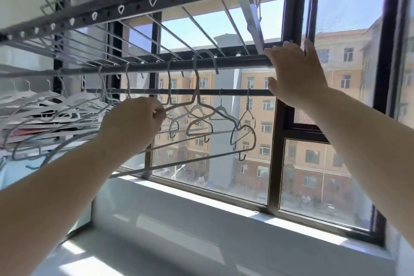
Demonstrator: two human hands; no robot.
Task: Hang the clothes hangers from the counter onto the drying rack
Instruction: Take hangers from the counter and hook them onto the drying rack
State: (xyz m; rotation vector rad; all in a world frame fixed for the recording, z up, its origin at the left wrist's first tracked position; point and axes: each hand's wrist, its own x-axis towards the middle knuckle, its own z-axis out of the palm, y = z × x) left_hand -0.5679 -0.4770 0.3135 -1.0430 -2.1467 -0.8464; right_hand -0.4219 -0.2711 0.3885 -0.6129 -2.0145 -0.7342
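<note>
My left hand point(134, 123) pinches the left shoulder of a grey velvet hanger point(202, 105), raised in front of the window. Its hook point(206, 56) curves up level with the dark bar of the drying rack point(224, 64); whether it sits on the bar I cannot tell. My right hand point(295, 74) is held up with straight fingers, fingertips on the right end of that bar. Several other grey hangers point(244, 123) dangle from the rack behind. More hangers point(56, 105), white and grey, crowd the bar at the left.
The rack's upper beam point(156, 0) with white rings runs overhead. Thin rods slope back from it. A white counter point(179, 242) lies below in sunlight. The dark window frame point(275, 152) stands close behind the rack, with buildings outside.
</note>
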